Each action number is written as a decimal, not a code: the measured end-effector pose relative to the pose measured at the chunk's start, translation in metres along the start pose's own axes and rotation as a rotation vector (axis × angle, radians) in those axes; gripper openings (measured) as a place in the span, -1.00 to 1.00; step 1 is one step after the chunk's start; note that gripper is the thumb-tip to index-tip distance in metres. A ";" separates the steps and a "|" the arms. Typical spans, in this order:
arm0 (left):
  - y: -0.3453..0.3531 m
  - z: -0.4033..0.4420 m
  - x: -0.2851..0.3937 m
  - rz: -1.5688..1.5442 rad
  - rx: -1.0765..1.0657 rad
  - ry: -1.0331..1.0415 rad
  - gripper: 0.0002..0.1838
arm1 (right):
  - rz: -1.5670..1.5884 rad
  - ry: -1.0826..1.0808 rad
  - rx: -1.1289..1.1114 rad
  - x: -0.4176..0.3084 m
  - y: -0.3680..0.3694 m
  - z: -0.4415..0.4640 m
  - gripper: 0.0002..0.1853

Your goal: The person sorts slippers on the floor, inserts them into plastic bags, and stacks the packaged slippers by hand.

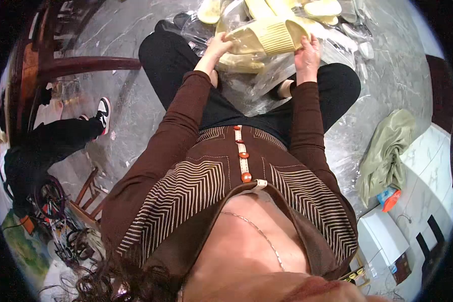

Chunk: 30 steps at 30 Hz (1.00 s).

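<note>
A pale yellow slipper with a ribbed strap is held up sideways between both hands, above the floor in front of my crossed legs. My left hand grips one end of it, at the left. At its other end, my right hand has its thumb and fingers on the slipper. Below and behind lie more yellow slippers among clear plastic bags. Another yellow slipper rests just under the held one, partly covered by plastic.
At the left are a dark wooden piece of furniture, another person's leg and sneaker, a wooden chair and a bicycle. A grey-green cloth lies on the grey marbled floor at the right.
</note>
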<state>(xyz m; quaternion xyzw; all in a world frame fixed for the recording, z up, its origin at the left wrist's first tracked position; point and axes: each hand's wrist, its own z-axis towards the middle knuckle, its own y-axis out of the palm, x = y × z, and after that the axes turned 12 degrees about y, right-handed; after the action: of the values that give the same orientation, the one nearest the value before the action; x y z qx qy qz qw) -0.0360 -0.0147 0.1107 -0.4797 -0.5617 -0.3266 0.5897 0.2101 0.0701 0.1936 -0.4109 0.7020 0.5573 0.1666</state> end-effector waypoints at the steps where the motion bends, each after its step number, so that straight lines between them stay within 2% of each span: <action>1: 0.002 -0.003 0.013 -0.090 -0.049 0.006 -0.55 | -0.004 0.006 -0.010 -0.004 0.003 -0.001 -0.69; 3: -0.002 -0.006 0.025 -0.182 -0.091 0.017 -0.57 | 0.020 0.001 0.011 -0.013 0.004 0.001 -0.68; 6: -0.008 -0.007 0.031 -0.450 0.043 -0.226 -0.63 | 0.035 0.021 0.025 -0.020 -0.002 0.010 -0.67; 7: -0.010 -0.006 0.026 -0.450 0.042 -0.226 -0.63 | 0.039 0.047 0.026 -0.021 -0.004 0.014 -0.67; 9: -0.020 0.001 0.000 -0.651 0.377 -0.424 -0.69 | 0.042 0.078 0.020 -0.024 -0.010 0.020 -0.67; 11: -0.025 -0.001 -0.001 -0.751 0.565 -0.516 -0.71 | 0.008 0.115 0.059 -0.022 -0.019 0.026 -0.66; 14: -0.016 -0.005 0.015 -0.854 0.332 -0.520 -0.84 | -0.001 0.150 0.079 -0.020 -0.015 0.029 -0.64; 15: -0.016 -0.007 0.022 -0.849 0.345 -0.521 -0.84 | 0.003 0.155 0.099 -0.020 -0.014 0.023 -0.63; 18: -0.014 -0.017 0.041 -0.823 0.171 -0.238 -0.86 | 0.019 0.179 0.116 -0.006 -0.030 0.020 -0.61; 19: -0.015 -0.016 0.038 -0.825 0.166 -0.237 -0.86 | 0.029 0.175 0.102 -0.005 -0.033 0.024 -0.61; 22: -0.016 -0.009 0.032 -0.610 -0.050 -0.155 -0.71 | 0.030 0.156 0.091 -0.010 -0.042 0.037 -0.61; 27: -0.010 -0.016 0.043 -0.535 -0.121 -0.239 -0.71 | -0.067 0.180 0.109 -0.007 -0.030 0.025 -0.62; 30: -0.015 -0.012 0.043 -0.625 0.000 -0.245 -0.71 | -0.162 0.161 0.149 -0.019 -0.019 0.023 -0.62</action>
<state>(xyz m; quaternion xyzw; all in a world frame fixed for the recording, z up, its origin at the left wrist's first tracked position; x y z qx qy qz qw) -0.0393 -0.0244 0.1565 -0.3200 -0.7484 -0.4316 0.3888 0.2306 0.0979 0.1867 -0.4963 0.7169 0.4536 0.1843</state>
